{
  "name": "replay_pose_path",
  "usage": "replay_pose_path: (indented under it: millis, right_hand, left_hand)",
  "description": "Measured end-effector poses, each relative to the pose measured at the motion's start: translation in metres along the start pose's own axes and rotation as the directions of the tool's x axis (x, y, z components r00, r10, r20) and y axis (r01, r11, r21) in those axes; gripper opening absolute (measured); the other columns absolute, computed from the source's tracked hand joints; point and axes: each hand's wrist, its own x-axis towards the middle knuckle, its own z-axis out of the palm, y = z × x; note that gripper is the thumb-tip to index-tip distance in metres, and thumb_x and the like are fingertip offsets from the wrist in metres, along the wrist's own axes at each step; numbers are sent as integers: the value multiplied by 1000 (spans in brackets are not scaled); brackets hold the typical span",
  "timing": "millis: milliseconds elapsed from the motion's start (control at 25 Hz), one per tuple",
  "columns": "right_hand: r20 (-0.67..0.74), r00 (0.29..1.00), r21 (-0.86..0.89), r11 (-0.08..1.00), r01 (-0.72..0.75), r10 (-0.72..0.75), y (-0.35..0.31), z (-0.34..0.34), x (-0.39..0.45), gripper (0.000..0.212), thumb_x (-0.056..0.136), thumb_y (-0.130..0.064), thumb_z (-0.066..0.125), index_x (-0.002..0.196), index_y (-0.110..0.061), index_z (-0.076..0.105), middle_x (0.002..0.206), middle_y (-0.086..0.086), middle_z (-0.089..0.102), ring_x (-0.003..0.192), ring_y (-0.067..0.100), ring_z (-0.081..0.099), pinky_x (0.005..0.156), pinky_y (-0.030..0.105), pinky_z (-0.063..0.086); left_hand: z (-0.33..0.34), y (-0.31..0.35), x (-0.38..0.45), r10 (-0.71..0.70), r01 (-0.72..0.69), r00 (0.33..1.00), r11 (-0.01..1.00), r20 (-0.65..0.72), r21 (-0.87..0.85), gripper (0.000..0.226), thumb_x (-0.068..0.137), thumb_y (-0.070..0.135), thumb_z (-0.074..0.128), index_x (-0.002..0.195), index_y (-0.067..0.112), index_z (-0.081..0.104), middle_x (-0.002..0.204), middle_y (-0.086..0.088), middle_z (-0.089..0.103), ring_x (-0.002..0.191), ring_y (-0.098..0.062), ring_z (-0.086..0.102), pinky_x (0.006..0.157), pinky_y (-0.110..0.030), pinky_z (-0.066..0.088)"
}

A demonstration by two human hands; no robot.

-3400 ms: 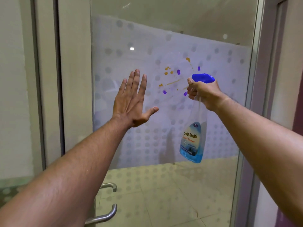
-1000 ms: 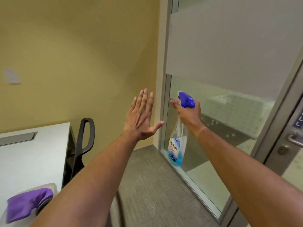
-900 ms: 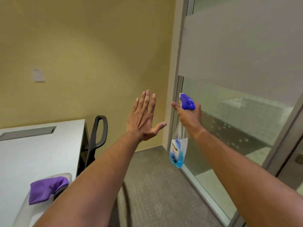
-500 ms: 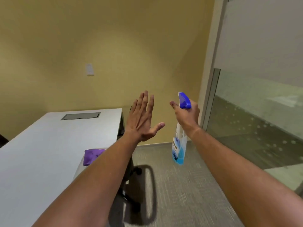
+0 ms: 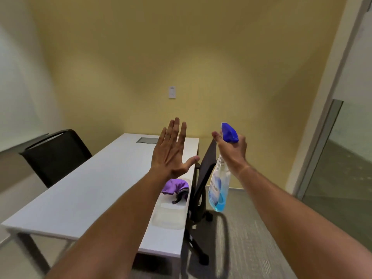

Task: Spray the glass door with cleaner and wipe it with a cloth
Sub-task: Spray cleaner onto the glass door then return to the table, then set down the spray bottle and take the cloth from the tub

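Note:
My right hand [image 5: 233, 153] is closed around the neck of a clear spray bottle [image 5: 218, 188] with a blue trigger head and blue liquid at its bottom; the bottle hangs in the air beside the table. My left hand [image 5: 173, 152] is raised with the palm forward, fingers spread, holding nothing. A purple cloth [image 5: 176, 186] lies in a clear plastic tray [image 5: 171, 216] on the white table [image 5: 80, 194], just below my left wrist. Only a strip of glass wall [image 5: 346, 158] shows at the far right; the glass door is out of view.
A black chair [image 5: 54, 156] stands at the table's left side. Another black chair [image 5: 203, 178] is tucked at the right side, between the table and the bottle. A yellow wall with a white switch [image 5: 172, 92] lies ahead. Grey carpet [image 5: 251, 238] covers the floor.
The view has swung left from the stained glass door to the table. Both hands keep their pose, the right still gripping the bottle. The cloth and tray have come to the centre.

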Motion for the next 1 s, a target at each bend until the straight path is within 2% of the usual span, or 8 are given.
replay_pose_path:
  millis: [160, 320, 440, 520, 600, 720, 840, 1000]
  right_hand:
    - [-13, 1000, -17, 1000, -25, 25, -8, 71, -29, 46, 79, -39, 77, 74, 1, 54, 59, 1, 44, 56, 18, 37, 59, 30, 37]
    - [-11, 999, -19, 999, -49, 48, -10, 141, -54, 35, 83, -37, 75, 81, -8, 56, 65, 1, 48, 57, 15, 41, 57, 25, 36]
    - [-1, 997, 7, 997, -73, 73, -6, 184, -64, 32, 84, -35, 74, 87, -11, 53, 71, 2, 48, 61, 12, 44, 54, 9, 40]
    - [-13, 996, 20, 996, -87, 87, 2, 210, -65, 30, 83, -36, 75, 86, -18, 52, 74, 0, 49, 65, 12, 46, 61, 14, 43]
    - [-31, 993, 48, 992, -115, 117, 10, 234, -64, 32, 83, -35, 76, 96, -18, 53, 80, -1, 50, 71, 12, 49, 67, 21, 44]
    - [-39, 988, 45, 988, -146, 147, 31, 266, -58, 52, 82, -38, 76, 119, -8, 55, 97, 10, 59, 81, 16, 56, 67, 18, 47]
    - [-43, 986, 56, 986, -157, 160, 58, 295, -48, 57, 83, -39, 74, 127, -10, 51, 107, 11, 58, 87, 18, 59, 70, 17, 47]
    - [-45, 994, 65, 993, -101, 104, 92, 328, -29, 37, 87, -32, 72, 113, -20, 48, 89, -4, 52, 72, 14, 56, 71, 20, 51]
  left_hand:
    - [-1, -74, -26, -15, 15, 1000, 1000, -5, -1, 104, 83, 77, 24, 153, 12, -17, 161, -12, -23, 149, -25, -19, 123, -43, -2]
    - [10, -141, -44, -20, 20, 999, 1000, 25, -8, 103, 83, 78, 23, 153, 14, -16, 161, -11, -23, 149, -25, -19, 123, -42, -4]
    - [24, -179, -54, -28, 29, 998, 999, 48, -22, 103, 83, 78, 23, 153, 14, -16, 161, -10, -23, 149, -24, -19, 122, -41, -6]
    - [35, -199, -58, -38, 40, 998, 999, 59, -30, 103, 83, 79, 22, 153, 15, -16, 161, -9, -23, 149, -24, -18, 122, -40, -7]
    - [50, -214, -61, -47, 50, 996, 998, 75, -39, 103, 83, 79, 22, 153, 15, -16, 161, -10, -23, 149, -24, -18, 122, -40, -8]
    - [74, -233, -61, -50, 55, 993, 997, 103, -47, 102, 83, 78, 22, 153, 14, -16, 161, -11, -22, 149, -25, -18, 123, -42, -6]
    - [104, -249, -51, -66, 74, 990, 996, 128, -55, 102, 83, 79, 23, 153, 15, -15, 161, -10, -23, 149, -25, -18, 123, -42, -6]
    - [150, -266, -35, -99, 109, 981, 993, 165, -49, 101, 83, 79, 22, 152, 17, -18, 161, -9, -21, 149, -25, -17, 123, -43, -4]
